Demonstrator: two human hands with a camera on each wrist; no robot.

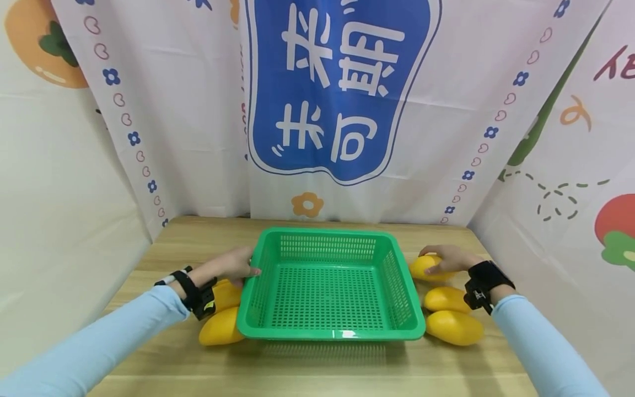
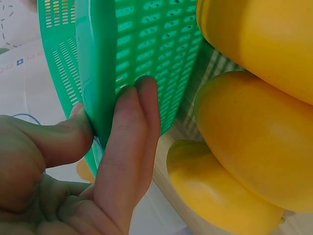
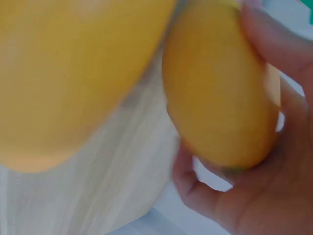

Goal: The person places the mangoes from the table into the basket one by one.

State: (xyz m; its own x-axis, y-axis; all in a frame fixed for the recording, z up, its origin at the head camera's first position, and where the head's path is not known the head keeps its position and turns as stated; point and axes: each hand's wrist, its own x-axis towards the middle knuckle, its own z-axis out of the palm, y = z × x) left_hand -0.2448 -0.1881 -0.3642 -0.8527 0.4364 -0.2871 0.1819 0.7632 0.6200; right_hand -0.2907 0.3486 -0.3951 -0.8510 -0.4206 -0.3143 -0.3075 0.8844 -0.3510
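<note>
A green plastic basket (image 1: 327,333) with slotted walls stands mid-table, and nothing lies in it. My left hand (image 1: 238,264) pinches its left rim; in the left wrist view the thumb is on the inner side and the fingers (image 2: 122,142) on the outer side. At the right, my right hand (image 1: 446,258) grips a yellow mango (image 1: 421,267), its fingers curled round the fruit. The right wrist view shows that mango (image 3: 220,88) between thumb and fingers, slightly blurred. Two more mangoes (image 1: 448,299) (image 1: 453,328) lie nearer me on that side.
Left of the basket, several mangoes (image 1: 220,328) lie on the wooden table (image 1: 317,369) close against its wall. A printed white cloth (image 1: 208,138) hangs behind the table, with more cloth at both sides.
</note>
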